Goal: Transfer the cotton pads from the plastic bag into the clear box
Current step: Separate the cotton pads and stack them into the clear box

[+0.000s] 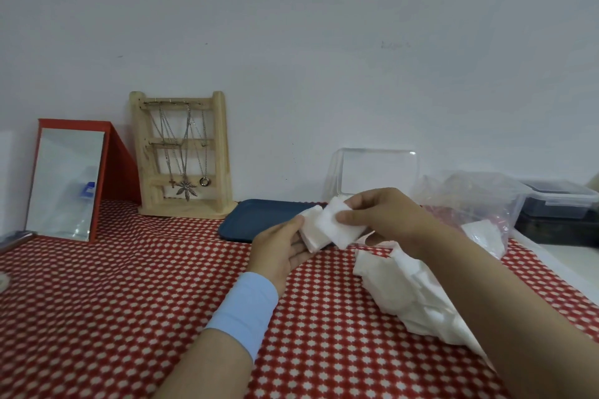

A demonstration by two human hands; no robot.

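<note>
Holding pads (327, 230) in front of the box (376, 172), the left hand (282, 246) grips them from below and the right hand (382, 214) pinches the top one, fingers clamped. No pads show in the box yet. More wait in the bag (398, 288) in front of it.

The cotton pads (327, 227) are looking soft, fibrous and matt white. Toward the table's far right edge, the plastic bag (470, 201) is showing as thin, crinkled clear film with glossy highlights, and the clear box (376, 172) beside it is gleaming as hard, smooth transparent plastic. The tablecloth (129, 285) is looking like matt woven cloth. Along the far edge, the jewellery stand (184, 204) is showing pale matt wood, its chains (186, 139) are glinting as metal, and the blue tray (259, 217) is looking smooth and matt.
</note>
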